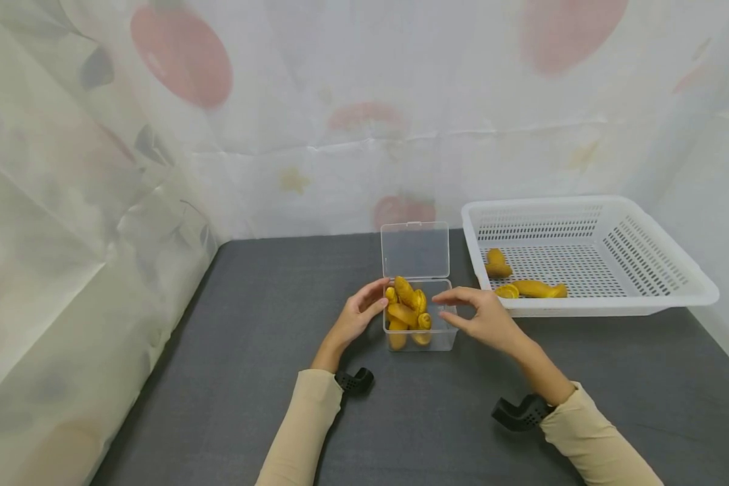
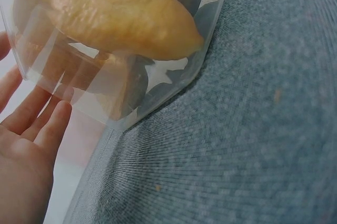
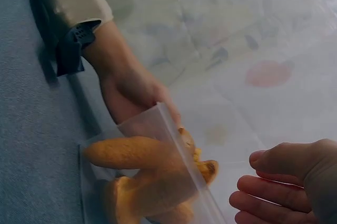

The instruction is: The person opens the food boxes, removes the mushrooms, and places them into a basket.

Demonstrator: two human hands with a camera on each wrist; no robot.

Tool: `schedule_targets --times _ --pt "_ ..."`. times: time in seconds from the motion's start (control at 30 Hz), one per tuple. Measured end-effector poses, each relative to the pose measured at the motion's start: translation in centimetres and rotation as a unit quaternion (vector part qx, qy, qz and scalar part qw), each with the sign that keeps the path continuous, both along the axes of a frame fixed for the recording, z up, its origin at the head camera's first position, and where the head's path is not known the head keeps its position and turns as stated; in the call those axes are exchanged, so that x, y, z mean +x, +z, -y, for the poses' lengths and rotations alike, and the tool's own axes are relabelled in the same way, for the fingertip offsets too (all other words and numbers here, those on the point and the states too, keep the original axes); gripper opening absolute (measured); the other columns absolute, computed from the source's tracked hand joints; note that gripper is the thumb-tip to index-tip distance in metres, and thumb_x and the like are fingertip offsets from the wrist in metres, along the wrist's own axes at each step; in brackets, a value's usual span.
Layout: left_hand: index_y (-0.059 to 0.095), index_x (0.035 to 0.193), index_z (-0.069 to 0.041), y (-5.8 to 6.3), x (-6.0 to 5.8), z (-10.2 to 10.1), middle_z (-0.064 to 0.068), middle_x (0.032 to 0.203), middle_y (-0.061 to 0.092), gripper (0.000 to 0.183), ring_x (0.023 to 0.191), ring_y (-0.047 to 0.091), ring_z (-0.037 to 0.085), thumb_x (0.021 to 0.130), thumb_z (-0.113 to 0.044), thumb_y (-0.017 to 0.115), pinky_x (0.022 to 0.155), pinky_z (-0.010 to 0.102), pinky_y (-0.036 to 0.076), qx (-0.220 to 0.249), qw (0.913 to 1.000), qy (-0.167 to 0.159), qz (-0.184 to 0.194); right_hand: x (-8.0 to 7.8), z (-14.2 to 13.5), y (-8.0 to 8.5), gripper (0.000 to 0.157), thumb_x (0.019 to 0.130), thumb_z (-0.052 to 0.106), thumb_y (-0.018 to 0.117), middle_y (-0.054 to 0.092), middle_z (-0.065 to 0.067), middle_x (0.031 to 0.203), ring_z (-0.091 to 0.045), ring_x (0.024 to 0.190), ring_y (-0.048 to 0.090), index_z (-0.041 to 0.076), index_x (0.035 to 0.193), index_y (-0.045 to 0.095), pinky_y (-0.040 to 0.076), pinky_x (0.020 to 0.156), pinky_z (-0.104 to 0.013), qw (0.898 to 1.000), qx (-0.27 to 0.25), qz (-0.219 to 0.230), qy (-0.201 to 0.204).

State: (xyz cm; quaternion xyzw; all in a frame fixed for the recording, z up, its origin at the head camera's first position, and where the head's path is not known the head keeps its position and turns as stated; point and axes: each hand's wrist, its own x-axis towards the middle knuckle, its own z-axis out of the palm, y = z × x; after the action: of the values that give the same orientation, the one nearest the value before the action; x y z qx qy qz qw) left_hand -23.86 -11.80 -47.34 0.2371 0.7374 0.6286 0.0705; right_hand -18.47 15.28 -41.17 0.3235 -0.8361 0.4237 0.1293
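Note:
A clear plastic box [image 1: 439,341] stands on the dark table with its lid [image 1: 416,250] raised at the back. Several yellow-brown, knobbly root pieces [image 1: 403,314], turmeric-like in look, are heaped mostly in its left part. My left hand [image 1: 355,316] is at the box's left side, its fingers extended along the wall; the left wrist view shows the fingertips [image 2: 64,109] by the clear plastic. At the box's right side is my right hand [image 1: 484,320], thumb and fingers apart, holding nothing. In the right wrist view its relaxed fingers [image 3: 271,195] are beside the box.
A white perforated basket [image 1: 601,308] is at the back right, close to the box. More yellow-brown pieces [image 1: 537,289] lie at its left end. The grey table cloth [image 1: 267,405] extends around the box. Patterned white sheeting [image 1: 316,182] hangs behind and to the left.

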Motion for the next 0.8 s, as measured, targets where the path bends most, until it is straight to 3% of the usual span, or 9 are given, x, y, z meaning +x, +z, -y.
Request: schedule_targets --times 0.4,0.53,0.8 --pt "0.041 0.145 -0.004 0.1 0.0 0.0 0.022 0.146 0.046 0.046 0.135 0.045 0.037 0.1 -0.009 0.05 0.104 0.023 0.046 -0.003 1.0 0.002 -0.001 -0.9 1.8 0.3 0.029 0.083 0.005 0.073 0.073 -0.016 0.108 -0.031 0.097 0.071 -0.002 0.111 0.069 0.057 0.084 -0.045 1.0 0.024 0.018 0.006" --pt "0.041 0.145 -0.005 0.0 -0.1 0.0 0.021 0.146 0.047 0.047 0.135 0.046 0.037 0.1 -0.012 0.051 0.107 0.03 0.046 -0.002 1.0 0.001 0.0 -1.8 2.5 0.3 0.031 0.083 0.002 0.073 0.072 -0.02 0.11 -0.033 0.099 0.07 -0.004 0.112 0.068 0.057 0.085 -0.044 1.0 0.011 0.01 0.011" --pt "0.041 0.145 -0.005 -0.1 0.0 0.1 0.022 0.147 0.046 0.048 0.137 0.044 0.038 0.1 -0.018 0.052 0.108 0.041 0.045 0.007 1.0 -0.006 -0.001 -3.1 4.1 0.6 0.033 0.084 0.007 0.073 0.071 -0.022 0.111 -0.037 0.1 0.069 -0.005 0.114 0.067 0.057 0.086 -0.045 0.999 0.019 0.021 -0.028"
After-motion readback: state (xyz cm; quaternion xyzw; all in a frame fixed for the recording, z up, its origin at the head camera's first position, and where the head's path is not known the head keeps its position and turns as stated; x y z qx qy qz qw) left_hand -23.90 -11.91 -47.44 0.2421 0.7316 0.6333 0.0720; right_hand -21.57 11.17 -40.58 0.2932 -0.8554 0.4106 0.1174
